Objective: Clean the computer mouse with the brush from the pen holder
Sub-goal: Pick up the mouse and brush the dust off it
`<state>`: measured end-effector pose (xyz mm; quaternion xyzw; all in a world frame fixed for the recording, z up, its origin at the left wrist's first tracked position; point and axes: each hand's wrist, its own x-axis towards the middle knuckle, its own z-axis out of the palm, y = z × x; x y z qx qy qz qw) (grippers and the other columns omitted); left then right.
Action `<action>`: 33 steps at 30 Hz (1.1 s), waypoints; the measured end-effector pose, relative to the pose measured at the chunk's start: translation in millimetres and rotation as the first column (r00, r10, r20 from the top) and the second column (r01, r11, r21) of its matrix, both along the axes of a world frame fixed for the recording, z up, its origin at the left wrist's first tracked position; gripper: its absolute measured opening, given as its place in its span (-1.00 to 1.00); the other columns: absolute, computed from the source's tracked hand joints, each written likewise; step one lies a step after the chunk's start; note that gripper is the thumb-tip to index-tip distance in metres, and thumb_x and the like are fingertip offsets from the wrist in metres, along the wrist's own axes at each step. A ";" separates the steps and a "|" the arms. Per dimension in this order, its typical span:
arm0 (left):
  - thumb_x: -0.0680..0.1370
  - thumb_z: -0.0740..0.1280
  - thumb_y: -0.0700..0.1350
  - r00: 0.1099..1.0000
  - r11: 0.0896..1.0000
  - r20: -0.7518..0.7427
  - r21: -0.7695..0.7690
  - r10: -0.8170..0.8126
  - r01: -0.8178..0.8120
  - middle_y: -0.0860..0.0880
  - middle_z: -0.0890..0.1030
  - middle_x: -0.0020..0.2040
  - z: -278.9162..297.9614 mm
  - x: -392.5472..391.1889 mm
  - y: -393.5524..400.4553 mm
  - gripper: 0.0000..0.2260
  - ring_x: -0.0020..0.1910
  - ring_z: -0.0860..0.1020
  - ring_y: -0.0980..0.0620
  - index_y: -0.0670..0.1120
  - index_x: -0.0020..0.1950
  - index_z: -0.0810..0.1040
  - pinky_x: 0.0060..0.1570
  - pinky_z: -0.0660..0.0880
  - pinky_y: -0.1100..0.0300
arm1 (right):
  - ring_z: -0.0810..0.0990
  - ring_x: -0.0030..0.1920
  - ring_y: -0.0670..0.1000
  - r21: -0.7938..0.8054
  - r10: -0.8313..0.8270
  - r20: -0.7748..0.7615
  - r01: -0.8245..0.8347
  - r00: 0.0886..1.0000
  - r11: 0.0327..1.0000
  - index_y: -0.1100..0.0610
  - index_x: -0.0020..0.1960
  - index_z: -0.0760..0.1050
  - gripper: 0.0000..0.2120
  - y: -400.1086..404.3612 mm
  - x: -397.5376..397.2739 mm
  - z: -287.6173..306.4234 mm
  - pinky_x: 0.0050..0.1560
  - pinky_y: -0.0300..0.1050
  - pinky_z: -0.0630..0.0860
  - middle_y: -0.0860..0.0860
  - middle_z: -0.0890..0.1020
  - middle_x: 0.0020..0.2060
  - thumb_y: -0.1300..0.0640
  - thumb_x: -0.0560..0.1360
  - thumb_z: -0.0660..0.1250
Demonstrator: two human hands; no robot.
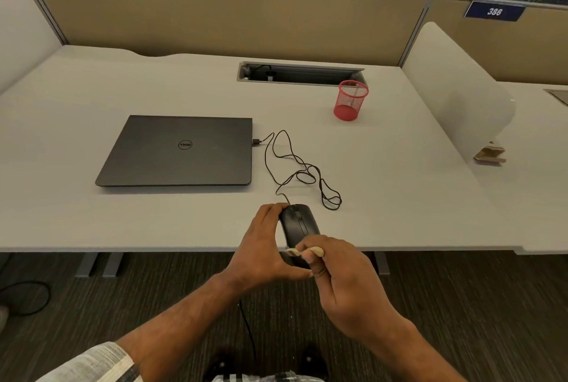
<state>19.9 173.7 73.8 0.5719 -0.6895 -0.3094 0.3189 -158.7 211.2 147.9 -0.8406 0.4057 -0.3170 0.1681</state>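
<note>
While the desk (92, 99) spans the whole view, a closed laptop (181, 151) lies at about ten o'clock from the hands, and a red mesh pen holder (351, 101) stands well apart at one o'clock, near the cable slot; nothing shows standing up out of it. A tangled cord (295, 166) runs from the laptop's side down to the computer mouse (298, 223), which sits at the desk's near edge, at six o'clock of the tabletop.

The left hand (264, 246) grips the mouse, its fingers curled over the front and left flank and the thumb reaching under the rear. The right hand (344, 277) pinches a small pale brush (302, 251) between thumb and fingers, its tip lying against the rear of the mouse.

The brushing step looks to be in hand, the fetching done. The next move likely calls for short strokes toward twelve o'clock, along the button seams and wheel, with the left hand holding the body firm or turning it to present the sides.
</note>
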 end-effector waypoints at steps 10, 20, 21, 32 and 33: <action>0.11 0.63 0.30 1.000 1.000 0.001 0.011 -0.002 0.002 0.24 0.27 0.27 -3.1 1.2 -0.2 0.03 0.24 0.35 0.23 0.14 0.43 0.19 0.18 0.26 0.51 | 0.62 -0.02 -0.03 -0.005 -0.095 0.110 0.096 0.989 0.995 0.12 0.23 0.51 -0.67 -12.4 -5.6 3.7 -0.10 -0.04 0.61 0.01 0.67 0.00 -0.02 0.64 0.10; 0.10 0.57 0.32 1.000 1.000 -0.009 0.012 0.000 0.000 0.23 0.31 0.25 -1.7 -1.4 0.0 -0.03 0.22 0.36 0.32 0.15 0.41 0.21 0.19 0.28 0.45 | 0.59 -0.08 -0.14 0.041 -0.023 0.037 0.022 0.999 0.999 0.03 0.18 0.50 -0.65 -0.2 3.8 -1.1 -0.09 -0.14 0.58 -0.08 0.66 -0.05 -0.09 0.66 0.01; 0.10 0.58 0.31 1.000 1.000 -0.007 0.009 0.002 -0.002 0.21 0.31 0.26 -1.4 -1.3 -0.1 -0.02 0.21 0.37 0.28 0.14 0.41 0.22 0.21 0.32 0.41 | 0.60 -0.06 -0.14 0.021 -0.031 0.070 0.030 0.997 0.999 0.03 0.19 0.48 -0.66 -1.7 3.5 0.7 -0.08 -0.15 0.59 -0.06 0.66 -0.04 -0.09 0.66 0.01; 0.09 0.58 0.31 1.000 1.000 -0.005 0.013 -0.023 0.023 0.26 0.28 0.25 -2.2 -4.2 4.0 0.00 0.25 0.30 0.42 0.11 0.42 0.21 0.16 0.24 0.58 | 0.61 -0.04 -0.09 0.042 -0.093 0.007 0.092 0.996 0.995 0.09 0.24 0.52 -0.65 -7.0 8.5 -0.1 -0.05 -0.15 0.59 -0.04 0.67 -0.02 -0.03 0.63 0.08; 0.10 0.56 0.31 1.000 1.000 -0.006 0.017 -0.024 0.025 0.25 0.28 0.26 -2.1 -4.5 4.0 0.00 0.23 0.32 0.38 0.11 0.43 0.21 0.17 0.25 0.55 | 0.60 -0.04 -0.11 0.052 -0.073 0.001 0.073 0.997 0.996 0.07 0.22 0.52 -0.67 -5.8 9.7 -0.5 -0.04 -0.18 0.57 -0.05 0.67 -0.02 -0.03 0.63 0.08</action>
